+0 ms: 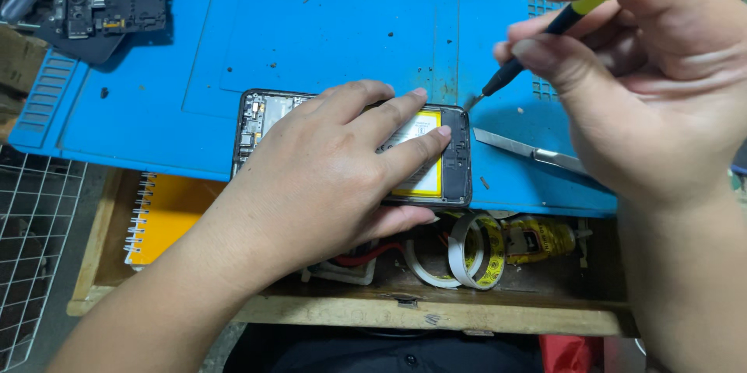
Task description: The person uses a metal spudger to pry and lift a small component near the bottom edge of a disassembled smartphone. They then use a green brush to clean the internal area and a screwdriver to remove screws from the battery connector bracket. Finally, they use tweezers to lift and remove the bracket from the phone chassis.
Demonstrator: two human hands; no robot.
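Left hand (327, 167) lies flat, fingers pressed on one opened phone (455, 159), which lies on the blue mat (311, 38), long axis left-right. Right hand (646, 85) pinches one screwdriver (537, 42), tip pointing down-left at the phone's upper right corner. One metal blade (529, 151) lies just right of the phone.

A matt blue rubbery mat (311, 38), scuffed and speckled with debris, covers the counter. On it lies an opened phone (455, 159) with a dark plastic frame and a glossy yellow battery (424, 178). At 3 o'clock from it rests a bright metal blade (517, 147). The screwdriver (537, 42) has a black and yellow plastic grip. Below, a rough wooden drawer (436, 311) holds paper tape rolls (467, 252).
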